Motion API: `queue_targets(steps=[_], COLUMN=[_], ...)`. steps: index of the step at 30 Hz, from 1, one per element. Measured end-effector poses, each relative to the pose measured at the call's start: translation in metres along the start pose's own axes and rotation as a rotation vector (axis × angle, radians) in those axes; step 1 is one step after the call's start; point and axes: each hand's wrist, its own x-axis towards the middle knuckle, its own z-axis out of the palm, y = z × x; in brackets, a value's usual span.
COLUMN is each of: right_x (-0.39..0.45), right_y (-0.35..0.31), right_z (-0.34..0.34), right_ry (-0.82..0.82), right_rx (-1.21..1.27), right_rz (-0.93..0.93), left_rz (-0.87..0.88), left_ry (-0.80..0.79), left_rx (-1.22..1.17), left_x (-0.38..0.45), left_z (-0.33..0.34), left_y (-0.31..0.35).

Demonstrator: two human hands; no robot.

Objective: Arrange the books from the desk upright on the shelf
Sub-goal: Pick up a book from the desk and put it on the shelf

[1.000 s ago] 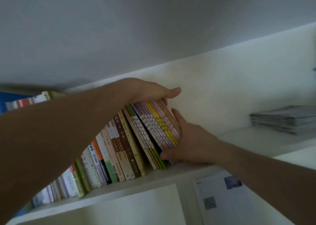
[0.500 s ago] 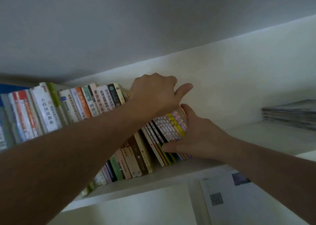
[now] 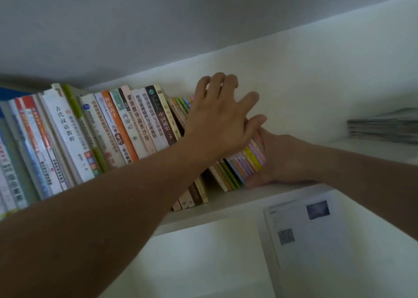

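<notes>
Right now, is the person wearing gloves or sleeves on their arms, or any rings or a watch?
No. Both arms are bare as far as the picture shows, with no sleeve in sight. The left hand and the right hand wear no gloves, and no ring, watch or bracelet shows on either. The picture is a bit blurry, so something tiny could be missed.

A row of books stands on the shelf, the thin books at its right end. The left hand lies over their tops, the right hand against their right side. A stack of magazines lies well apart, farther right.
</notes>
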Motion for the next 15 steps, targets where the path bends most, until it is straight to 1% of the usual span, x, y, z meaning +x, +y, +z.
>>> queue_targets(steps=[3, 5, 8, 10, 13, 15], right_x=[-0.001, -0.003, -0.005, -0.004, -0.003, -0.002], right_y=[0.001, 0.0, -0.003, -0.004, 0.002, 0.005], right_z=[-0.002, -0.001, 0.003, 0.003, -0.004, -0.011], right_ry=[0.023, 0.01, 0.009, -0.01, -0.039, -0.046], right_rx=[0.041, 0.037, -0.054, -0.055, 0.085, 0.122], right_rz=[-0.007, 0.001, 0.007, -0.008, -0.008, 0.01], left_rz=[-0.055, -0.13, -0.254, -0.256, -0.253, -0.221], left_ry=[-0.03, -0.049, 0.005, 0.0, -0.036, -0.043], left_rx=[-0.026, -0.065, -0.129, -0.104, -0.059, -0.04], left_x=[0.015, 0.015, 0.002, -0.004, -0.004, -0.004], left_z=[-0.001, -0.005, -0.004, -0.004, -0.004, -0.003], left_y=[0.01, 0.015, 0.016, 0.017, 0.022, 0.025])
